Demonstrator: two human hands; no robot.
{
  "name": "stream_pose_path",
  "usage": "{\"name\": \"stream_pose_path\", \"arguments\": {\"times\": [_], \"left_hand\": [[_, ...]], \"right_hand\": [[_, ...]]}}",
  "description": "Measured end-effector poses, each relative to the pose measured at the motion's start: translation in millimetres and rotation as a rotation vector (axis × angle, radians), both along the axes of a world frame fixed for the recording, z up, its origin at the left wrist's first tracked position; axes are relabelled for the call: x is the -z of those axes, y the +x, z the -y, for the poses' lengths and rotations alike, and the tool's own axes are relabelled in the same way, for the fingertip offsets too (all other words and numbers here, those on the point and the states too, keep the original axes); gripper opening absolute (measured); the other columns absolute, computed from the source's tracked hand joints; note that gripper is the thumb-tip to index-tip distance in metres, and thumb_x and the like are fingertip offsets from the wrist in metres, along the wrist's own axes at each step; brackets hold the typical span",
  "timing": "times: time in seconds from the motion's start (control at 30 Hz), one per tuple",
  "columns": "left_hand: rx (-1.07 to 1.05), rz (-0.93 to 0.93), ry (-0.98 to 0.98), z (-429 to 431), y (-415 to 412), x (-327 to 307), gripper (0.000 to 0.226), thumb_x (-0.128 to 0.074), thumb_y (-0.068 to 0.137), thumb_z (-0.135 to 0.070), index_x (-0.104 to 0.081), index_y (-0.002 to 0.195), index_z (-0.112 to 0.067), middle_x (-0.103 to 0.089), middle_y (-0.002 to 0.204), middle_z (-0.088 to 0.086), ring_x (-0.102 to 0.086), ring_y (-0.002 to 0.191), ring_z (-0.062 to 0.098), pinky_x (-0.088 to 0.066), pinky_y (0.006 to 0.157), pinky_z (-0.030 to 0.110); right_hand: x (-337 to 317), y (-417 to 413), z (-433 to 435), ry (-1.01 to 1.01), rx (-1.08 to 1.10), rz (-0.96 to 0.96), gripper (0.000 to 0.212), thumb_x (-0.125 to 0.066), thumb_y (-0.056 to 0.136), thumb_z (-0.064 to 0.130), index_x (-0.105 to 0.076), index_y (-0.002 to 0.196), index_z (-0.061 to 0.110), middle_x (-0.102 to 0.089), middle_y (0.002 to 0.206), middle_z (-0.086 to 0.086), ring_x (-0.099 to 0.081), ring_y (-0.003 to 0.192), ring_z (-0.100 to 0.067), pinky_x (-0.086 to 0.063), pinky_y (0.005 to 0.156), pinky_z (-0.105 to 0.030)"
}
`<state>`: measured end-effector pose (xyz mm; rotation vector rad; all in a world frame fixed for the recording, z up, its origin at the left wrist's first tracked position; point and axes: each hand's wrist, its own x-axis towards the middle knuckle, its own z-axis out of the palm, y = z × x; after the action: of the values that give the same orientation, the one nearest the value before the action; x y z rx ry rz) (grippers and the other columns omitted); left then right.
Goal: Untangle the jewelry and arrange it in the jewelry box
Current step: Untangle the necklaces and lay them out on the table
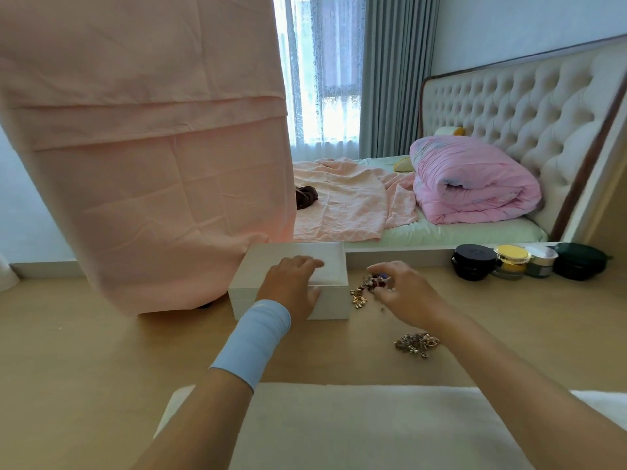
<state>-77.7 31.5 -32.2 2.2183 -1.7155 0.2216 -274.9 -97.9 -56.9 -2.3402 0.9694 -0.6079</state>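
While your left hand (292, 287) rests loosely on the closed jewelry box (298, 251), your right hand (403, 293) pinches the jewelry tangle (363, 292).
That tangle lies between your hands, just beside the box's right end; a second jewelry heap (416, 343) sits nearer you, by your right forearm.

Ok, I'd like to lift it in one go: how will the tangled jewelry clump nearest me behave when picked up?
The clump looks like fine chains and small links, so it will probably sag and dangle, not hold shape. It lies bunched, so most likely lifts as one mass. Stray ends might trail on the table.
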Motion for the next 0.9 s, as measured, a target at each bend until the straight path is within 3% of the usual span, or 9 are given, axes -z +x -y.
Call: {"name": "stream_pose_path", "arguments": {"times": [0.07, 0.17, 0.23, 0.33, 0.5, 0.7, 0.9], "left_hand": [[0.108, 0.002, -0.069, 12, -33, -4, 0.041, -0.057, 0.095, -0.025, -0.051, 0.136, -0.028, -0.049, 0.141, -0.005, -0.043, 0.127, 0.019, -0.034, 0.108, 0.032], [0.217, -0.028, -0.010, 37, -80, 5, 0.030, -0.052, 0.098, -0.025, -0.059, 0.126, -0.030, -0.053, 0.131, -0.005, -0.052, 0.117, 0.020, -0.047, 0.097, 0.036], [0.177, -0.031, 0.114, 56, -101, 17, 0.030, -0.050, 0.099, -0.026, -0.056, 0.127, -0.031, -0.051, 0.129, -0.003, -0.056, 0.114, 0.023, -0.052, 0.090, 0.039], [0.039, 0.053, 0.321, 78, -112, 36, 0.042, -0.053, 0.097, -0.025, -0.043, 0.138, -0.020, -0.048, 0.136, 0.005, -0.054, 0.120, 0.028, -0.050, 0.095, 0.040], [-0.039, 0.021, 0.365, 104, -112, 56, 0.037, -0.044, 0.100, -0.023, -0.040, 0.135, -0.012, -0.049, 0.133, 0.014, -0.049, 0.122, 0.031, -0.047, 0.095, 0.042], [-0.008, 0.006, 0.327, 133, -97, 54, 0.034, -0.034, 0.097, -0.002, -0.047, 0.128, -0.008, -0.049, 0.130, 0.016, -0.046, 0.122, 0.033, -0.044, 0.094, 0.043], [-0.019, -0.042, 0.277, 153, -85, 55, 0.033, -0.035, 0.097, -0.001, -0.053, 0.124, -0.007, -0.051, 0.125, 0.016, -0.049, 0.119, 0.034, -0.044, 0.094, 0.042]], "right_hand": [[-2, -24, 12, -0.022, 0.087, -0.067, 0.036, -0.064, 0.095, 0.021, -0.063, 0.129, 0.030, -0.058, 0.124, 0.003, -0.057, 0.101, -0.011, -0.043, 0.087, -0.024], [4, -50, 23, -0.002, 0.172, -0.177, 0.035, -0.062, 0.093, 0.020, -0.065, 0.127, 0.028, -0.061, 0.117, 0.001, -0.057, 0.097, -0.012, -0.044, 0.081, -0.025], [10, -57, 26, 0.043, 0.186, -0.229, 0.040, -0.065, 0.092, 0.024, -0.062, 0.131, 0.027, -0.064, 0.114, 0.002, -0.060, 0.096, -0.013, -0.050, 0.086, -0.028], [17, -54, 29, 0.075, 0.195, -0.291, 0.048, -0.068, 0.091, 0.037, -0.056, 0.137, 0.029, -0.067, 0.122, 0.003, -0.064, 0.099, -0.014, -0.054, 0.090, -0.035], [33, -28, 43, 0.017, 0.206, -0.374, 0.057, -0.067, 0.089, 0.051, -0.055, 0.138, 0.025, -0.063, 0.132, 0.000, -0.061, 0.115, -0.022, -0.053, 0.089, -0.035], [39, -4, 78, 0.003, 0.216, -0.304, 0.030, -0.067, 0.091, 0.040, -0.070, 0.119, 0.028, -0.069, 0.122, -0.001, -0.063, 0.112, -0.025, -0.053, 0.090, -0.034], [41, -9, 102, 0.033, 0.145, -0.208, 0.032, -0.068, 0.091, 0.034, -0.069, 0.123, 0.028, -0.070, 0.122, 0.001, -0.063, 0.112, -0.021, -0.052, 0.096, -0.035]]}}
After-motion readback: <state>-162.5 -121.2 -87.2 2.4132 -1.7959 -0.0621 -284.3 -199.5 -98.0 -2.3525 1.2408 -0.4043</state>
